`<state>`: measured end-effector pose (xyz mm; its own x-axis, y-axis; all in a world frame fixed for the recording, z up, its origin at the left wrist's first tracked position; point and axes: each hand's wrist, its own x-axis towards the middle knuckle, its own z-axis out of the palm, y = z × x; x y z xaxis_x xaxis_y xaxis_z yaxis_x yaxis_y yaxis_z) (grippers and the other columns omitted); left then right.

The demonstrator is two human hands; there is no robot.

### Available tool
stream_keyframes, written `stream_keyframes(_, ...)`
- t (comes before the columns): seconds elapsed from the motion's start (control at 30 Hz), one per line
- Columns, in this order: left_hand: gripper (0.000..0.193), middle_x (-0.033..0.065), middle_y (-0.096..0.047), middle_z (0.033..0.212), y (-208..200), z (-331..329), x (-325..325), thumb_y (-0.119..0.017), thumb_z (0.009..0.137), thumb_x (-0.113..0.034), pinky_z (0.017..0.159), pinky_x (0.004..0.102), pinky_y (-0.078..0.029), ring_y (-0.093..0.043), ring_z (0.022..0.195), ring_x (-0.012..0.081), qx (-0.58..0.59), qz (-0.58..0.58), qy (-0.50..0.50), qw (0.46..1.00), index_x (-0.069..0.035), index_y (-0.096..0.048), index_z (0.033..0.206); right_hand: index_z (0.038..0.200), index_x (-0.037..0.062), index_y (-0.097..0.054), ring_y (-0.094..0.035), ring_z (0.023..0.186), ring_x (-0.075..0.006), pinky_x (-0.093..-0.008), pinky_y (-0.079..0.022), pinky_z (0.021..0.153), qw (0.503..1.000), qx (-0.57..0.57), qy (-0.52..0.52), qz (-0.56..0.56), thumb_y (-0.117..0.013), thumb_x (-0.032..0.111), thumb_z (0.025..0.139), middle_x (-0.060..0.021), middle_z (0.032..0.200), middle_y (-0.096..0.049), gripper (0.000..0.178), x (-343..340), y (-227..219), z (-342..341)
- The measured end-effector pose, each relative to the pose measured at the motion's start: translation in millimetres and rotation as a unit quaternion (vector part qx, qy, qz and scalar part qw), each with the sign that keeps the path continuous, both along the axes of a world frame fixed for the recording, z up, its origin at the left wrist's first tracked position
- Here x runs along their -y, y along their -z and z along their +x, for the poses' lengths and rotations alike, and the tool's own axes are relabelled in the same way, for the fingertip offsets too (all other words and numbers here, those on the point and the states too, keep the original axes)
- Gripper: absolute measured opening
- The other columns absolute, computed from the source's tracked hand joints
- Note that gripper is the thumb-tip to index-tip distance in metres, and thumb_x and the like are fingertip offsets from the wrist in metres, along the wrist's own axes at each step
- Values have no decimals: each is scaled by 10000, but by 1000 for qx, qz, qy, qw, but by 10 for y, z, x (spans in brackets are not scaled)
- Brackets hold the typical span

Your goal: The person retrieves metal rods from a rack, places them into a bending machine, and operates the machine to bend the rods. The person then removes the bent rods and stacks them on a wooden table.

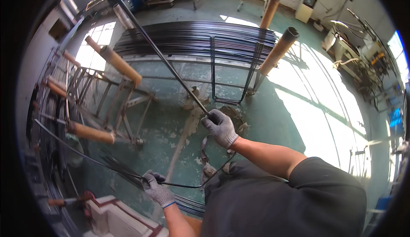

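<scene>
Dark shirt (277, 198) foremost, left hand (159, 190) and right hand (221, 130) grip a black rod (171, 68).
Seemingly it bends between them; stacked bars (188, 36) lie beyond both.

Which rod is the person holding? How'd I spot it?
Find the wide pile of dark rods near the top. Below, the gloved left hand and right hand hold the rod, which, unlike those straight ones, bends between the hands.
</scene>
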<state>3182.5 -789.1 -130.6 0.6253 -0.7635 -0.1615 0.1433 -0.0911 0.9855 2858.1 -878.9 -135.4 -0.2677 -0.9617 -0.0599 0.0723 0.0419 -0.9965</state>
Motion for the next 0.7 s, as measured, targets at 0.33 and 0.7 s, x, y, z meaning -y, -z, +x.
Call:
stream_keyframes(0.33,237,15,-721,899,166,-1841,2515,-757,1176,-296,722,313,-563,-653,785,126,-51,-20,271,961,-59,-738,1177,1053,20,-748,-623,820,-124,-373,-542,764,953,-109,282,-8,-785,277,1134,-51,859,-733,272,852,97,-1919)
stream_keyframes(0.7,291,16,-753,943,1243,-3934,4489,-658,1215,-276,870,339,-556,-665,894,138,81,79,361,926,-58,-789,1074,1139,64,-765,-770,910,-282,-398,-603,921,897,-37,398,189,-691,220,1140,-159,957,-790,173,2196,1866,-3729)
